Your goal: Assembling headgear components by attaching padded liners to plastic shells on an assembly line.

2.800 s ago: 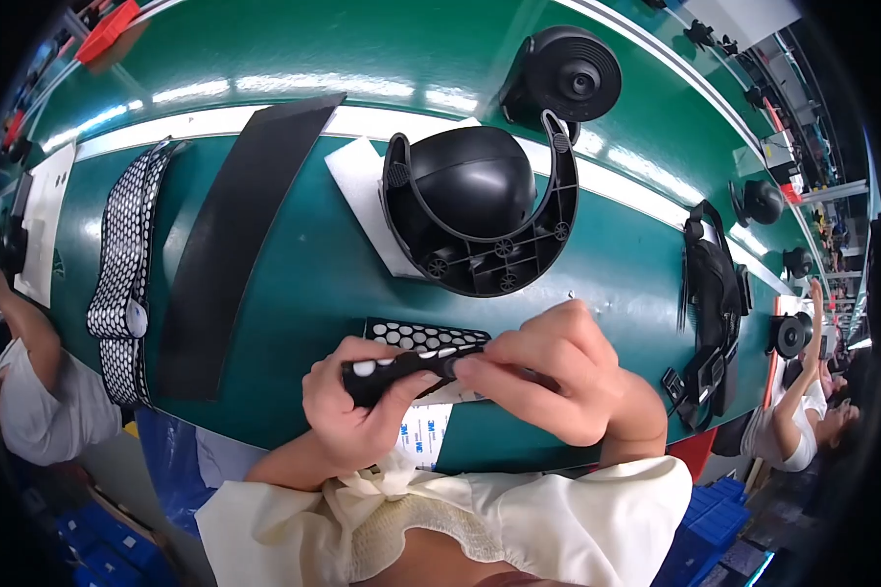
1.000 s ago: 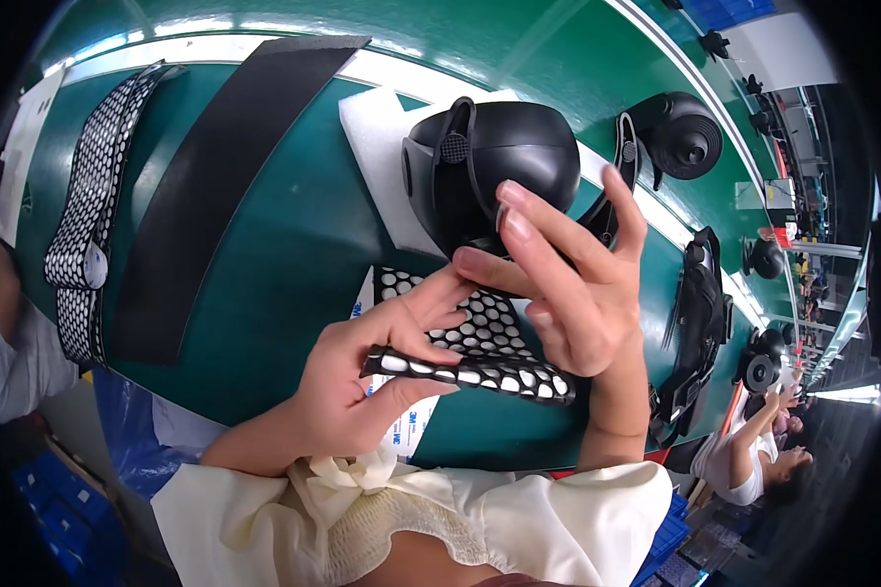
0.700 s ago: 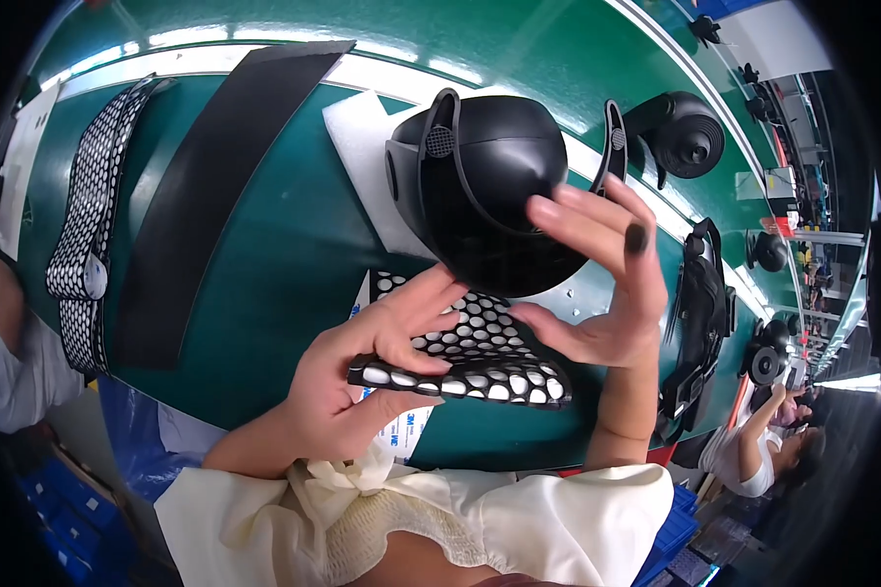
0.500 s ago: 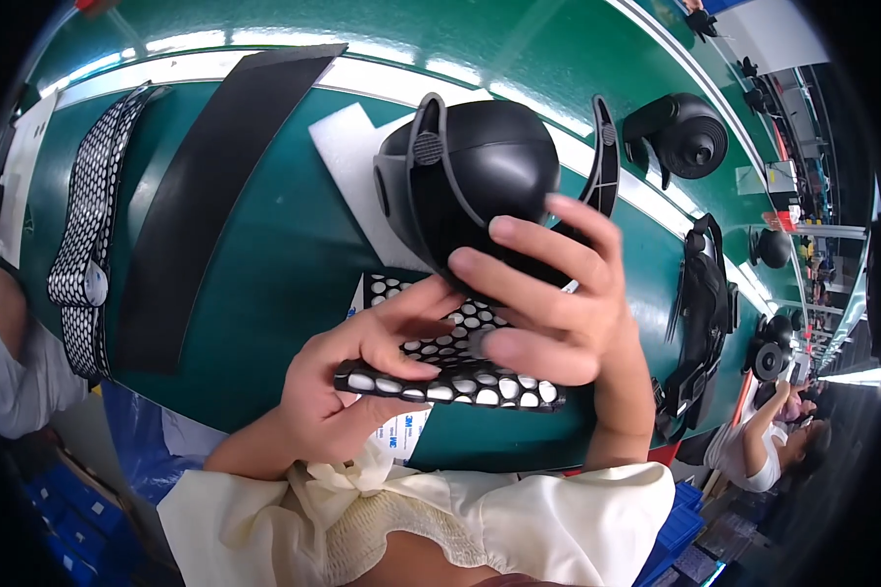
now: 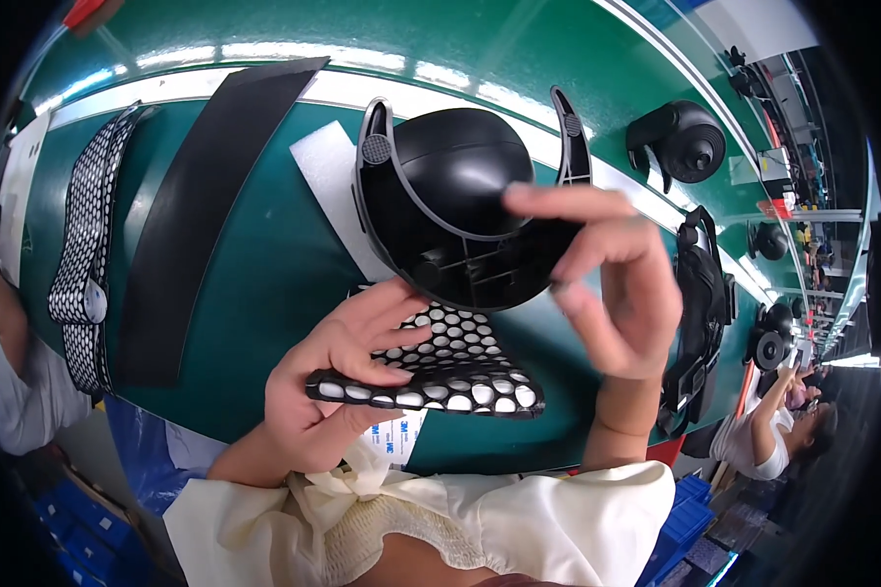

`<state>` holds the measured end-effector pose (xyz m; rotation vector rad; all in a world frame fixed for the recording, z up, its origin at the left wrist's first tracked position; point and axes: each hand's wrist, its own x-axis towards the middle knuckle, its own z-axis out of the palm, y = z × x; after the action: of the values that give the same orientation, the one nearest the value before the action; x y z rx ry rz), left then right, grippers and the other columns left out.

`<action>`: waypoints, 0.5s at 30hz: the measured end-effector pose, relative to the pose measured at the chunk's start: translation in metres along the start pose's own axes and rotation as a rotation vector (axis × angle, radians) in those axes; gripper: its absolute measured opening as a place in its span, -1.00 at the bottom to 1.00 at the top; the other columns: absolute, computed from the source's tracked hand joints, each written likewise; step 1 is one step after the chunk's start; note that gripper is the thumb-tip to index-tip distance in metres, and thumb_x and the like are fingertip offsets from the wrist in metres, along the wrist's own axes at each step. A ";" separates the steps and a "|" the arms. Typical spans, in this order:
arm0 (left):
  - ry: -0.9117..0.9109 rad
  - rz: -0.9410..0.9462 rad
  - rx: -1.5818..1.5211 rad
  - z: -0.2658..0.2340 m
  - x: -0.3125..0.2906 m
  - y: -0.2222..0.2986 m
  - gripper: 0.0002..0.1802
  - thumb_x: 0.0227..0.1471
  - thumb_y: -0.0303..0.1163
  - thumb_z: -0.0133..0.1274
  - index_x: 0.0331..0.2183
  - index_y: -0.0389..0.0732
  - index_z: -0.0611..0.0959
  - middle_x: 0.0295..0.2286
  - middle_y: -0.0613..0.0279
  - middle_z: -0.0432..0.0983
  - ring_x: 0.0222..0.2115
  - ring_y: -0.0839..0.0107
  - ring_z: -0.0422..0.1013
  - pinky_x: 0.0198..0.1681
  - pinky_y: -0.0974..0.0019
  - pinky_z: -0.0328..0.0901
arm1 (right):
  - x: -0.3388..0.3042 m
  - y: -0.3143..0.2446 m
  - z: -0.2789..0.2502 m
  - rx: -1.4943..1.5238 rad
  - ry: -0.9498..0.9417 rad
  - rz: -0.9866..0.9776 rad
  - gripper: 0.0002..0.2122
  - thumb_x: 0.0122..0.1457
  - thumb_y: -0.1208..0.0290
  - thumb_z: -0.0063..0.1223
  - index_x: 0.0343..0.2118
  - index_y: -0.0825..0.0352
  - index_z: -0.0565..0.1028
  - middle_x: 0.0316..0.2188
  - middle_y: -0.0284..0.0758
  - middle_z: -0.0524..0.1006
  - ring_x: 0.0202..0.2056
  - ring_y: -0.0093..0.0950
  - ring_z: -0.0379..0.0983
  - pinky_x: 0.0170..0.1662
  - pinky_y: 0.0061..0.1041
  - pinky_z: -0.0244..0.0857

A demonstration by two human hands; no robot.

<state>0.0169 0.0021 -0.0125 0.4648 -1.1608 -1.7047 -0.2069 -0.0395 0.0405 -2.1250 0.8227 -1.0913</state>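
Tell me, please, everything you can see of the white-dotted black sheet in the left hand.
The white-dotted black sheet carries rows of round white spots on a black ground. It looks thin and flexible; its exact material is unclear. It is bent rather than flat, above the green bench. The left hand pinches the left part of its near edge, while the right hand is apart from it.

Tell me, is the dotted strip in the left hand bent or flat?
Bent. The left hand pinches the dotted strip at one edge, and its rows of dots curve.
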 end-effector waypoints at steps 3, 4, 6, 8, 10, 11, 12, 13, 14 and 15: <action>0.012 -0.006 0.000 0.003 0.001 0.000 -0.82 -0.14 -0.52 0.05 -0.41 -0.33 0.43 -0.02 -0.40 -0.04 0.02 -0.12 0.03 -0.01 -0.05 0.07 | 0.004 -0.011 -0.002 -0.198 0.128 0.148 -0.88 -0.13 0.73 -0.04 -0.46 0.44 0.37 -0.23 -0.15 0.36 -0.39 -0.46 0.34 -0.34 -0.58 0.25; 0.013 0.001 0.008 0.003 0.001 0.000 -0.82 -0.14 -0.52 0.04 -0.41 -0.33 0.43 -0.02 -0.40 -0.04 0.02 -0.12 0.03 -0.01 -0.04 0.07 | 0.005 -0.013 -0.001 -0.190 0.128 0.186 -0.88 -0.13 0.73 -0.03 -0.48 0.43 0.39 -0.22 -0.17 0.34 -0.40 -0.46 0.35 -0.34 -0.58 0.25; 0.004 0.000 0.020 0.002 0.000 -0.002 -0.82 -0.14 -0.51 0.05 -0.40 -0.33 0.43 -0.02 -0.40 -0.03 0.02 -0.11 0.04 -0.02 -0.04 0.08 | 0.004 -0.012 0.001 -0.256 0.105 0.174 -0.94 -0.13 0.67 -0.04 -0.54 0.43 0.40 -0.21 -0.11 0.35 -0.34 -0.44 0.30 -0.20 -0.52 0.18; -0.005 -0.003 0.032 0.001 0.000 -0.003 -0.81 -0.14 -0.51 0.05 -0.40 -0.33 0.43 -0.03 -0.40 -0.03 0.02 -0.11 0.04 -0.02 -0.03 0.08 | 0.006 -0.014 0.003 -0.302 0.101 0.190 -0.93 -0.14 0.69 -0.03 -0.54 0.43 0.40 -0.24 -0.14 0.36 -0.35 -0.45 0.32 -0.24 -0.54 0.20; 0.011 0.012 0.021 0.002 0.000 -0.004 -0.80 -0.14 -0.50 0.06 -0.39 -0.33 0.43 -0.03 -0.40 -0.02 0.01 -0.11 0.05 -0.02 -0.02 0.10 | 0.006 -0.013 0.003 -0.340 0.084 0.179 -0.91 -0.16 0.72 -0.02 -0.54 0.43 0.40 -0.27 -0.16 0.36 -0.36 -0.45 0.33 -0.28 -0.58 0.23; 0.008 0.010 0.021 0.003 0.000 -0.002 -0.80 -0.14 -0.50 0.06 -0.39 -0.33 0.43 -0.03 -0.40 -0.02 0.01 -0.11 0.05 -0.02 -0.02 0.10 | 0.005 -0.013 0.004 -0.341 0.087 0.181 -0.91 -0.16 0.72 -0.02 -0.54 0.43 0.40 -0.27 -0.16 0.36 -0.36 -0.45 0.33 -0.28 -0.58 0.23; 0.010 0.003 0.035 0.003 0.000 -0.001 -0.80 -0.14 -0.49 0.06 -0.39 -0.32 0.43 -0.03 -0.40 -0.01 0.01 -0.11 0.05 -0.02 -0.02 0.10 | 0.005 -0.013 0.005 -0.341 0.085 0.199 -0.90 -0.17 0.73 -0.01 -0.53 0.43 0.40 -0.29 -0.18 0.37 -0.36 -0.45 0.34 -0.31 -0.59 0.24; 0.012 -0.004 0.049 0.003 0.001 0.000 -0.80 -0.14 -0.49 0.06 -0.39 -0.32 0.43 -0.03 -0.40 -0.01 0.01 -0.11 0.06 -0.02 -0.02 0.09 | 0.005 -0.013 0.006 -0.340 0.083 0.217 -0.89 -0.18 0.74 0.00 -0.53 0.43 0.40 -0.31 -0.20 0.38 -0.36 -0.45 0.36 -0.33 -0.59 0.25; 0.010 -0.006 0.049 0.003 0.001 -0.001 -0.80 -0.14 -0.49 0.06 -0.39 -0.32 0.43 -0.03 -0.40 -0.01 0.01 -0.11 0.06 -0.02 -0.02 0.09 | 0.005 -0.012 0.007 -0.340 0.084 0.220 -0.89 -0.18 0.74 0.00 -0.53 0.43 0.40 -0.31 -0.20 0.38 -0.36 -0.45 0.36 -0.33 -0.59 0.25; 0.015 -0.002 0.044 0.003 0.001 -0.001 -0.80 -0.14 -0.49 0.06 -0.39 -0.33 0.43 -0.03 -0.40 -0.01 0.01 -0.11 0.05 -0.02 -0.02 0.09 | 0.006 -0.012 0.009 -0.388 0.081 0.176 -0.88 -0.19 0.74 0.01 -0.53 0.43 0.40 -0.33 -0.22 0.39 -0.35 -0.43 0.37 -0.33 -0.58 0.26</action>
<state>0.0140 0.0029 -0.0119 0.5057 -1.1894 -1.6774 -0.1939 -0.0341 0.0479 -2.2731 1.3233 -0.9917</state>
